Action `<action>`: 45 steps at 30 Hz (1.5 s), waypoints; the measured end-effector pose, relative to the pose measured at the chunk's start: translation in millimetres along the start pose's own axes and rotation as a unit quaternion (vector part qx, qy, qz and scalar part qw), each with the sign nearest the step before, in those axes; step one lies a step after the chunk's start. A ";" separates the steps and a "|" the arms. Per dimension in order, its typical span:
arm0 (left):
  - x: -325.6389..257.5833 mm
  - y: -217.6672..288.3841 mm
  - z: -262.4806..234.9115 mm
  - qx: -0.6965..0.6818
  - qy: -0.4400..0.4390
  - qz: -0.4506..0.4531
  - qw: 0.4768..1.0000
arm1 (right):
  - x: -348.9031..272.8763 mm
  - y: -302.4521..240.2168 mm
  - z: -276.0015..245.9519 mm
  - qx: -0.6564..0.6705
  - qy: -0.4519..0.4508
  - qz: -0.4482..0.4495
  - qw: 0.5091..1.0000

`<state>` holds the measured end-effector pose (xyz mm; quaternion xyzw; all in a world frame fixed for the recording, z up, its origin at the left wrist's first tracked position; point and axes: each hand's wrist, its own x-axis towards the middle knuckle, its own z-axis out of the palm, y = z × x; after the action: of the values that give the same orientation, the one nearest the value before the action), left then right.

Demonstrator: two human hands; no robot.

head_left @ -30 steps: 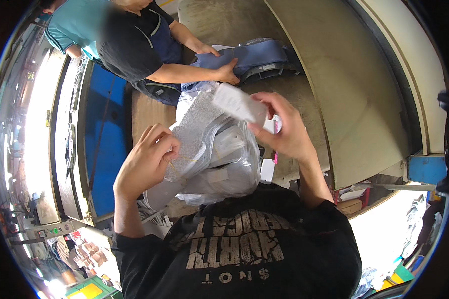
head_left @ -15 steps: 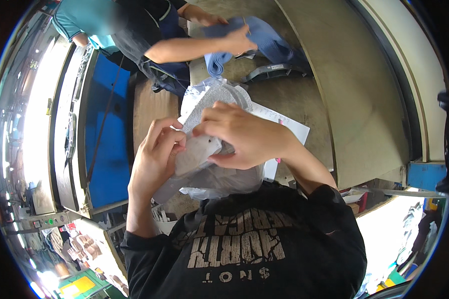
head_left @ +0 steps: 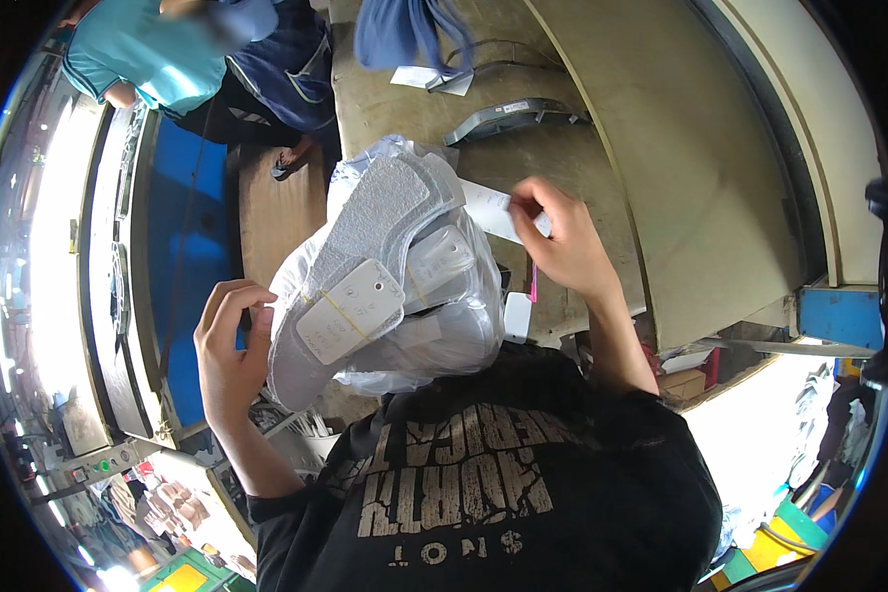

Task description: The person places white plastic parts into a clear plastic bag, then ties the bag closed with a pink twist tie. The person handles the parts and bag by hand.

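In front of me a clear plastic bag [head_left: 476, 326] holds stacks of grey, speckled, sole-shaped pieces [head_left: 373, 212]. A white tag [head_left: 350, 314] with a punched hole lies on the top stack under a thin yellow band. Another white tag [head_left: 440, 259] shows on a second stack beside it. My left hand [head_left: 235, 340] is at the bag's left edge, fingers curled and thumb and fingertips pinching the plastic there. To the right of the bag, my right hand [head_left: 562, 237] pinches a white paper sheet [head_left: 491, 210], part of which the bag covers.
A dark curved strip-like part [head_left: 513, 118] lies farther up the table [head_left: 592, 187], near blue folded fabric [head_left: 405, 35] and white paper [head_left: 419, 77]. A co-worker [head_left: 158, 59] stands at the far left. A large grey-brown panel [head_left: 701, 178] rises on the right.
My hands have moved apart from the top tag, the left to the bag's edge, the right to the paper. The co-worker has stepped left, away from the blue fabric, which sits farther up.
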<state>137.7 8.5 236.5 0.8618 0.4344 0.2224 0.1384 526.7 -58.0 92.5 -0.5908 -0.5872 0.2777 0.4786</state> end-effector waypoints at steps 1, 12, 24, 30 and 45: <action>-3.5 -4.5 4.1 -0.006 0.010 -0.014 1.000 | -13.6 26.7 3.9 -0.069 0.038 0.024 0.997; -52.4 -36.1 68.1 -0.305 0.066 -0.226 0.923 | -120.0 226.5 83.2 -0.283 -0.017 0.294 0.913; -16.8 -41.2 39.0 -0.170 0.079 -0.136 0.973 | -165.7 173.3 106.5 -0.266 -0.003 0.431 0.862; 68.8 -66.6 35.7 -0.128 0.019 0.020 0.991 | -155.7 134.6 115.0 -0.257 0.050 0.469 0.844; 152.3 -223.2 278.6 -0.002 -0.287 0.053 0.957 | -173.7 151.2 131.8 -0.192 0.012 0.526 0.829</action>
<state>204.3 249.7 -60.2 0.9108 0.3300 -0.0262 0.2468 446.9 -170.8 -134.0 -0.8934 -0.2237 0.3619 0.1442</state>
